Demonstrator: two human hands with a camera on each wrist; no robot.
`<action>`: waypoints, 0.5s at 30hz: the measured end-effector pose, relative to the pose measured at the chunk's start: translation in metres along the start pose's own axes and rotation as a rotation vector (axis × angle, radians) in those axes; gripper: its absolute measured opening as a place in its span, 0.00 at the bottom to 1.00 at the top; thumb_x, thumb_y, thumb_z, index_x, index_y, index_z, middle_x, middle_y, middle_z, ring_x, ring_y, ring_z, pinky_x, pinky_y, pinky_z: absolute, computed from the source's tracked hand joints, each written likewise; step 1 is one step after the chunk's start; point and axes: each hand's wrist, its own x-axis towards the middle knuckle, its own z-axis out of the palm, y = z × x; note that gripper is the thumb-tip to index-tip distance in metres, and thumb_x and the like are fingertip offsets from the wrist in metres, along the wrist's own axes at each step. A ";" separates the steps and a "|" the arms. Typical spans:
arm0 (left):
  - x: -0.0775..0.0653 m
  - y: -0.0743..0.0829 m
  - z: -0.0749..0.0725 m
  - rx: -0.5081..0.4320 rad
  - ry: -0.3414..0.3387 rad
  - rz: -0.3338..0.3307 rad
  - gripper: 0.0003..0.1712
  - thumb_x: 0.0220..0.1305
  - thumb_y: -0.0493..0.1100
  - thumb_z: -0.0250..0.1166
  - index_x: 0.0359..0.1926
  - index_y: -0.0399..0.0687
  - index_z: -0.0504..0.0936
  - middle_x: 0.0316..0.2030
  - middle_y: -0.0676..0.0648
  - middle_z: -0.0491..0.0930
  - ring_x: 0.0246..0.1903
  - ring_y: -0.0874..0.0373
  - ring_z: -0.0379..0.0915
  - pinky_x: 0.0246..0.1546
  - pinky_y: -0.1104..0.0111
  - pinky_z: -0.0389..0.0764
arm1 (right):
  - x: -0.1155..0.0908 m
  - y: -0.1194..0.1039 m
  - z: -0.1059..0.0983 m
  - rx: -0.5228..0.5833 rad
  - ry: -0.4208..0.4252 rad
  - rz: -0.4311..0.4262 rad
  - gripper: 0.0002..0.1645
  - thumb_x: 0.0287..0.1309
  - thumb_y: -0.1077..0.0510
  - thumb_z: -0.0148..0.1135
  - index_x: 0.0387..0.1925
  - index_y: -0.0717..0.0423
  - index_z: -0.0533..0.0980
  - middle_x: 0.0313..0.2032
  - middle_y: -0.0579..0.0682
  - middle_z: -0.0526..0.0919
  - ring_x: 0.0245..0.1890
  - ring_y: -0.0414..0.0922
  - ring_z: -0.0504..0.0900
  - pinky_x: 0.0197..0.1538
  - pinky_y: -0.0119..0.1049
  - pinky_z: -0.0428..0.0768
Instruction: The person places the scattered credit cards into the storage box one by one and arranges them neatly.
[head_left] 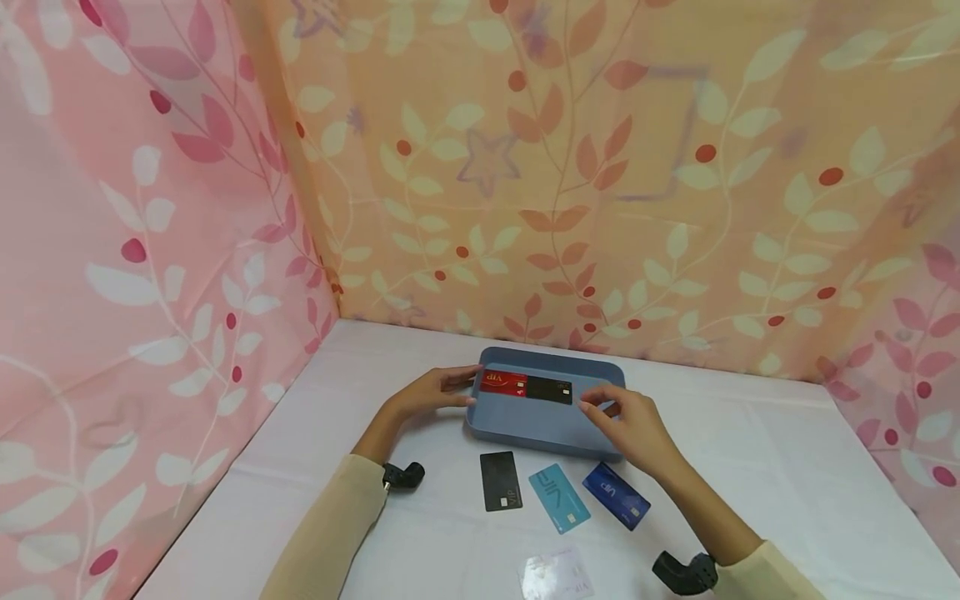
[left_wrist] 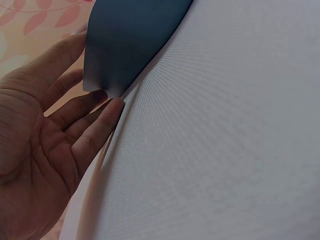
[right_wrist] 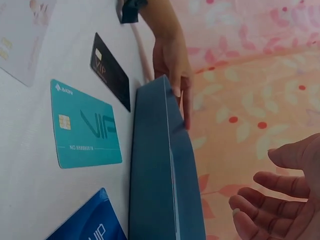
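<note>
A blue-grey tray [head_left: 517, 429] lies on the white cloth, with a red card [head_left: 502, 383] and a black card [head_left: 550, 390] end to end inside it. My left hand [head_left: 431, 390] holds the tray's left end, its fingertips at the wall in the left wrist view. Above the right part of the tray is my right hand [head_left: 626, 421], fingers loosely bent and nothing between them. In front of the tray lie another black card [head_left: 501, 482], a teal VIP card [head_left: 559, 498] and a dark blue card [head_left: 617, 497]. Nearest me is a pale, shiny card [head_left: 557, 575].
A white cloth [head_left: 750, 467] covers the table. Behind it hangs an orange leaf-patterned curtain [head_left: 555, 167], with a pink one [head_left: 150, 275] along the left side. Each wrist carries a black camera mount [head_left: 405, 477].
</note>
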 end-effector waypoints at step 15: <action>-0.001 0.005 0.001 0.004 0.012 -0.019 0.43 0.66 0.40 0.71 0.77 0.42 0.62 0.74 0.40 0.63 0.73 0.47 0.61 0.72 0.54 0.63 | -0.043 -0.007 -0.017 -0.025 -0.029 0.047 0.13 0.65 0.49 0.68 0.46 0.52 0.85 0.40 0.43 0.87 0.35 0.40 0.83 0.35 0.31 0.83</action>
